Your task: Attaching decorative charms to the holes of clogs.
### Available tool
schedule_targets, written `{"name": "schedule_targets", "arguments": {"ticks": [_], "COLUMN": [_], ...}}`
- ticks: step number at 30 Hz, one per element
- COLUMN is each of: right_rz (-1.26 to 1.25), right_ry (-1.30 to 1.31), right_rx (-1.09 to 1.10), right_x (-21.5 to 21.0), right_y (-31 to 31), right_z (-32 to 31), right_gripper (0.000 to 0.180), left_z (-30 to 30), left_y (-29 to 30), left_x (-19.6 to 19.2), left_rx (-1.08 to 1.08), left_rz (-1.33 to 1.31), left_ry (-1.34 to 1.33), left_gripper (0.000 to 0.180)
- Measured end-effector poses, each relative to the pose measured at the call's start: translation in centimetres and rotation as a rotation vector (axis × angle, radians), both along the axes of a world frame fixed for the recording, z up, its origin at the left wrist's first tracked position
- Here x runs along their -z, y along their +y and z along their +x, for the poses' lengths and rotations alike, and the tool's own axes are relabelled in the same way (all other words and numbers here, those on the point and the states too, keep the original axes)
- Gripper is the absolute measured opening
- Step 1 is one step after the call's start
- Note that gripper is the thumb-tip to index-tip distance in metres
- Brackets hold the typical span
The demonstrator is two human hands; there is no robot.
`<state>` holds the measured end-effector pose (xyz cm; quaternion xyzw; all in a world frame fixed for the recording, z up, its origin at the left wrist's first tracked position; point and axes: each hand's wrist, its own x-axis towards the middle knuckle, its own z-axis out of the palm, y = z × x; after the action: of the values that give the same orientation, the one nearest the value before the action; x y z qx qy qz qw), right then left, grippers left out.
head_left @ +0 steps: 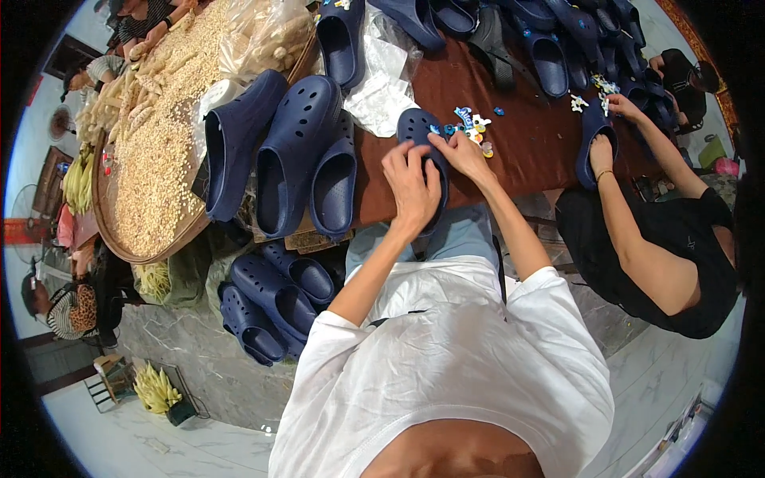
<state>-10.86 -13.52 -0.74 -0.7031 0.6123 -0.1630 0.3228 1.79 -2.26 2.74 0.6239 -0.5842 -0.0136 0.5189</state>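
A navy foam clog (415, 124) with a holed toe lies at the table's front edge before me. My left hand (412, 185) is over its left side, fingers bent and apart, partly covering its top. At the clog's right side my right hand (464, 157) has thumb and forefinger pinched at a small blue shoe charm (434, 129). Its other fingers are curled in. Just beyond lie several colourful shoe charms (476, 125) in blue, white and yellow. The clog's heel is mostly hidden under my hands.
Navy clogs (299, 151) stand to my left, with more clogs (275, 295) below them. A broad round tray (127, 253) of pale kernels is farther left. At right, a co-worker in black handles another clog (590, 127). Piled clogs (550, 64) and crumpled white plastic (382, 80) lie behind.
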Motion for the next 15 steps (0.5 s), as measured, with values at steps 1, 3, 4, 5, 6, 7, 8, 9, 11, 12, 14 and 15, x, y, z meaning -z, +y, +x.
{"name": "schedule_targets", "arguments": {"ticks": [1, 3, 4, 5, 6, 7, 8, 9, 11, 12, 14, 15], "right_rz": [-0.004, 0.012, -0.140, -0.143, -0.232, -0.318, -0.383, -0.359, -0.296, -0.368, -0.428, -0.444], "right_ry": [-0.006, 0.049, 0.108, 0.103, 0.122, 0.143, 0.163, 0.178, 0.148, 0.138, 0.111, 0.093], "right_rx": [-0.004, -0.061, -0.103, -0.096, -0.120, -0.147, -0.200, -0.268, -0.316, -0.333, -0.328, -0.328], "right_x": [-0.3, -0.6, -0.3, -0.1, 0.0, 0.1, -0.1, -0.3, -1.4, -0.2, -0.1, -0.1], "right_y": [0.0, -0.1, 0.2, 0.2, 0.2, 0.5, 0.6, 0.8, 2.5, 2.7, 3.1, 3.2], "right_z": [0.1, 0.0, 0.1, 0.1, -0.1, 0.0, 0.1, 0.2, 1.5, 1.9, 2.3, 2.2], "right_gripper": [0.069, 0.066, 0.060, 0.060, 0.055, 0.051, 0.046, 0.042, 0.033, 0.028, 0.026, 0.025], "left_z": [-0.5, -1.5, -1.8, -2.0, -2.4, -2.8, -2.8, -2.0, -1.2, -0.9, -1.0, -1.2], "left_y": [1.2, 2.9, 3.7, 3.5, 3.1, 3.0, 1.5, 1.0, -1.0, -1.5, -1.3, -1.1], "left_x": [-0.3, 0.3, 0.2, 0.3, 0.6, 1.3, 1.0, 0.8, 1.6, 2.1, 2.9, 3.3], "left_rx": [0.036, 0.112, 0.132, 0.138, 0.149, 0.155, 0.168, 0.222, 0.190, 0.108, 0.126, 0.129], "left_rz": [0.033, 0.156, 0.187, 0.185, 0.208, 0.234, 0.279, 0.505, 0.617, 0.664, 0.441, 0.391], "left_ry": [0.062, 0.179, 0.137, 0.130, 0.238, 0.348, 0.609, 0.813, 1.194, 1.331, 1.229, 1.183], "left_gripper": [0.023, 0.023, 0.025, 0.025, 0.027, 0.029, 0.038, 0.047, 0.053, 0.050, 0.049, 0.047]}}
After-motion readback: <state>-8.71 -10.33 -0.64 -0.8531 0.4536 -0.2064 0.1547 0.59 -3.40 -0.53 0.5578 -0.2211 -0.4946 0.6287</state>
